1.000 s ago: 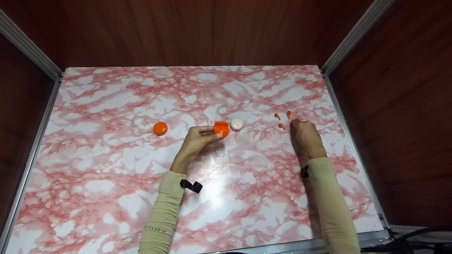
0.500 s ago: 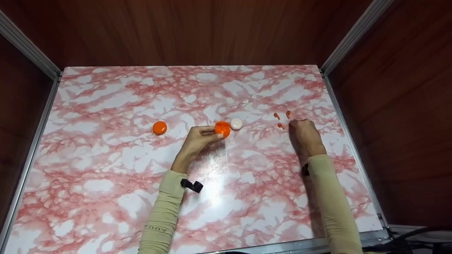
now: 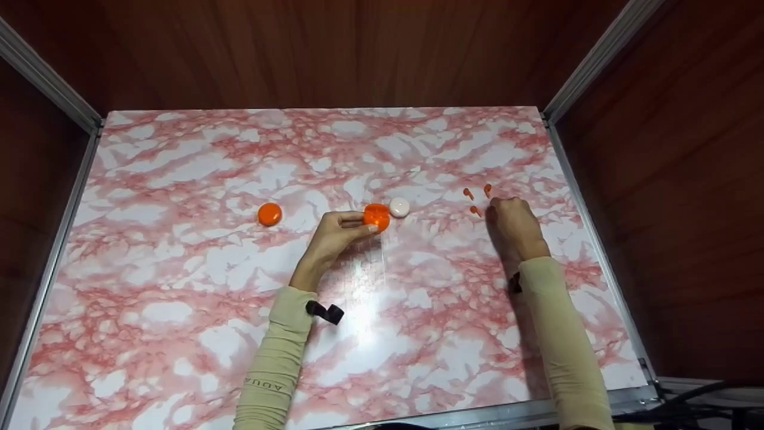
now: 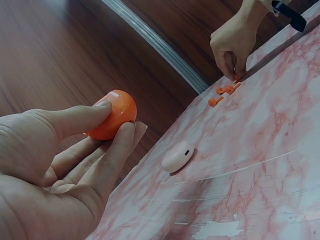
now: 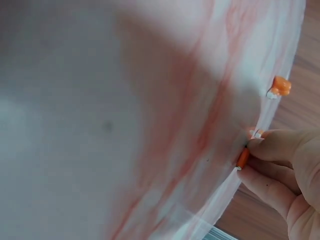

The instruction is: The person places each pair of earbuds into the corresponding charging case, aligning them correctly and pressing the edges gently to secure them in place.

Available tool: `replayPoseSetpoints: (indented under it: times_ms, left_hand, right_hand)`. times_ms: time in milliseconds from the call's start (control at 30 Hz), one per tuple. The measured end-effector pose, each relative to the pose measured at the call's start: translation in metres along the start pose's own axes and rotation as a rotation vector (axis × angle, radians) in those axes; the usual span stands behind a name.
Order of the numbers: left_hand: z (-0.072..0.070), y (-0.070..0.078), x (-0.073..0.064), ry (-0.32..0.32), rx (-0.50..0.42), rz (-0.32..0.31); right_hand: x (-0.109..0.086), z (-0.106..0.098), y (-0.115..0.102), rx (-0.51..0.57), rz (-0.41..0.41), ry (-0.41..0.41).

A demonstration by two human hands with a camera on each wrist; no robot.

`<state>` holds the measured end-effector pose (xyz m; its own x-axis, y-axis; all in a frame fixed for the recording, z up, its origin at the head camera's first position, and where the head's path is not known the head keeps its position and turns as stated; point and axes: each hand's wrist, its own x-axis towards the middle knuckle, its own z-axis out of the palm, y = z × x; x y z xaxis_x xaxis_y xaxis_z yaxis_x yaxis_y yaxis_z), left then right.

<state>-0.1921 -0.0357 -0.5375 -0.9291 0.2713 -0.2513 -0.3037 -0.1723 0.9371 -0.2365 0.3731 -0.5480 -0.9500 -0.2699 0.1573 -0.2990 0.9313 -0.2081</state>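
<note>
My left hand (image 3: pixel 331 236) grips an orange earbud case (image 3: pixel 376 218) between thumb and fingers, its lid raised in the head view. From the left wrist view, the case (image 4: pixel 121 112) shows its rounded orange shell and the inside is hidden. At the right of the table, my right hand (image 3: pixel 518 226) pinches an orange earbud (image 5: pixel 243 158) between thumb and fingertips, low at the tabletop. Three more orange earbuds lie just left of that hand: one at the back left (image 3: pixel 468 193), one at the back right (image 3: pixel 487 190) and a nearer one (image 3: pixel 476 211).
A white rounded case (image 3: pixel 399 207) sits on the table just right of the held case. Further left lies a closed orange case (image 3: pixel 270 214). Dark wood panels (image 3: pixel 382 54) with metal edge frames enclose the pink marbled table (image 3: pixel 179 269) at the back and sides.
The orange case in my left hand has shifted very slightly to the right. My right hand stays nearly in place beside the loose earbuds.
</note>
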Motion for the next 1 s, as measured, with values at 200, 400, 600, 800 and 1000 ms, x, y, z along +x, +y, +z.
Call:
replayPoseSetpoints:
  times_ms: [200, 400, 600, 800, 1000]
  left_hand:
    - [0.001, 0.001, -0.001, -0.006, -0.009, 0.002]
    - [0.000, 0.002, -0.002, 0.000, -0.034, -0.007]
    - [0.000, 0.002, -0.002, 0.001, -0.032, -0.006]
    - [0.000, 0.003, -0.003, -0.010, -0.021, 0.000]
    - [0.000, 0.004, -0.003, -0.011, -0.009, 0.002]
  right_hand:
    - [0.000, 0.001, -0.001, -0.027, -0.011, 0.005]
    - [-0.003, 0.001, -0.002, -0.042, -0.015, 0.012]
    - [-0.006, 0.000, -0.006, 0.052, -0.003, 0.089]
    - [-0.006, -0.009, -0.016, 0.228, 0.026, 0.174]
    - [0.002, -0.015, -0.026, 0.361, 0.118, 0.239]
